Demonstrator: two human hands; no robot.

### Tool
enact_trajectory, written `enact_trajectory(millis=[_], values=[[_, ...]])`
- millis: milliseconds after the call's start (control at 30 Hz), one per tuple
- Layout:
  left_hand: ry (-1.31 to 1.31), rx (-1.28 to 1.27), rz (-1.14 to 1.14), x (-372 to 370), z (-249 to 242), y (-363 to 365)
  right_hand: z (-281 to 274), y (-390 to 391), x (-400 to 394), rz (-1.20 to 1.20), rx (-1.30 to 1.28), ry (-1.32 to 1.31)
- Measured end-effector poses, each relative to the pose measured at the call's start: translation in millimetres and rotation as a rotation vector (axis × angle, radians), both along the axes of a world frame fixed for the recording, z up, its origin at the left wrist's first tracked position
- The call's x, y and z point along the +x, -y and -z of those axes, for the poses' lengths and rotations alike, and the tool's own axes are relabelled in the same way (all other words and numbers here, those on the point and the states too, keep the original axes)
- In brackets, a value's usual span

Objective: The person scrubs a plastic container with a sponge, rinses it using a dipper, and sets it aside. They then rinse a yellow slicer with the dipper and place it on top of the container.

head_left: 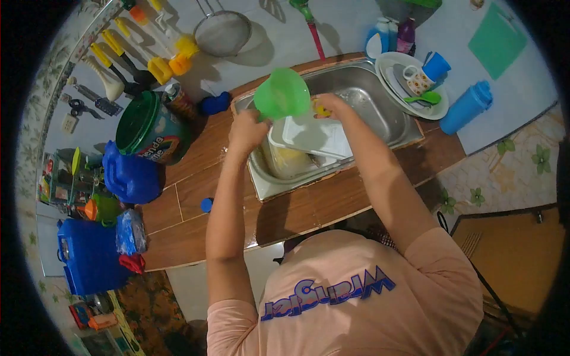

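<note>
My left hand [248, 133] grips the lower left edge of a light green plastic bowl [282, 92], which is tilted over the sink. Closed around a small yellow sponge [322, 111], my right hand [333, 104] is close to the bowl's right side. Below both hands lies the steel sink [380, 110]. In its left basin, a white rectangular container [314, 135] overlaps a clear tub [289, 161] with something yellowish in it.
White plates [440, 110] with a cup and a green spoon stand right of the sink, beside a blue bottle [466, 108]. Left on the wooden counter [196, 184] are a green-lidded bucket [142, 127] and a blue jug [130, 175]. Utensils and a strainer [223, 33] hang on the wall.
</note>
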State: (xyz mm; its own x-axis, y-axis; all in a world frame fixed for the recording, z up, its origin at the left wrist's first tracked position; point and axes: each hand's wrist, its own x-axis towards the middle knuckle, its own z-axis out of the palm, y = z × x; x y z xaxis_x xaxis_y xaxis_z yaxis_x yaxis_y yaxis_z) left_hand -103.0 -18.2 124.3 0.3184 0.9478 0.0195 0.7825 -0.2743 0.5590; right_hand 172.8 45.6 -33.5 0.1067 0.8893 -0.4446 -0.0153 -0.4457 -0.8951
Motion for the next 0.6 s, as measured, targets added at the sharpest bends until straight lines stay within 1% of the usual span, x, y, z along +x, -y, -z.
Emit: enact_trajectory(millis=[67, 100, 167, 200, 267, 300, 367, 467, 500, 567, 600], values=[[-0.040, 0.078, -0.023, 8, -12, 14, -8, 9, -9, 0.067, 0.037, -0.031], [-0.061, 0.115, -0.034, 9, -15, 18, -7, 5, -10, 0.098, -0.007, -0.041], [0.027, 0.145, -0.015, 5, -1, 8, -5, -5, -9, 0.159, -0.094, -0.060], [0.071, 0.162, -0.004, 3, -1, 5, -2, -6, -11, 0.083, -0.002, -0.137], [0.283, -0.033, -0.013, -3, -1, 5, 2, -7, -13, -0.070, 0.183, -0.288], [0.388, -0.129, -0.014, -5, -3, 4, 1, -8, -8, -0.077, 0.132, -0.129], [0.482, -0.157, -0.061, -14, 15, -4, -1, -9, 2, -0.089, 0.024, 0.190], [0.551, -0.175, -0.084, -29, 33, -11, -8, -2, 10, -0.168, 0.256, 0.945], [0.563, -0.173, -0.084, -32, 35, -9, -17, 2, 9, -0.149, 0.215, 0.945], [0.528, -0.269, -0.174, -34, 10, 11, -36, 9, 6, -0.108, 0.135, 0.947], [0.509, -0.316, -0.218, -35, 1, 20, -36, 8, 8, -0.149, 0.137, 0.984]])
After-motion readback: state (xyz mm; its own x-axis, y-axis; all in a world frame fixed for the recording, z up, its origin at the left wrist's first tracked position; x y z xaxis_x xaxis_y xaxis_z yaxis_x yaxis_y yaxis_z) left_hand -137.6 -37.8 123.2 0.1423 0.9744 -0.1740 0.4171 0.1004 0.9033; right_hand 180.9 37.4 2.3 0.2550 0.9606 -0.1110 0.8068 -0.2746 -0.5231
